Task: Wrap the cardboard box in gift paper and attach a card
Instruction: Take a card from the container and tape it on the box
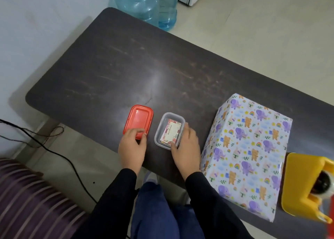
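The right hand (pixel 186 146) holds the small clear plastic container (pixel 157 135). Its thumb is on the near rim and its fingers curl along the right wall, so it is half closed around the container and not yet on a card. Inside lies a small stack of greeting cards with a floral border (pixel 172 131). The long side of the stack runs from the near edge of the dark wooden table (pixel 144 66) toward the far edge, a little tilted. The cards lie just to the left of the right fingers, so this hand is the nearer one to take a card.

The left hand (pixel 132 146) grips the near end of the red rectangular plastic lid (pixel 139 118) with curled fingers. The lid lies just beside the container, on its left.

The cardboard box, already covered in gift paper with elephants and bears (pixel 251 148), stands to the right of the right hand, near the near edge. Beyond it lies a yellow tape dispenser (pixel 303 184).
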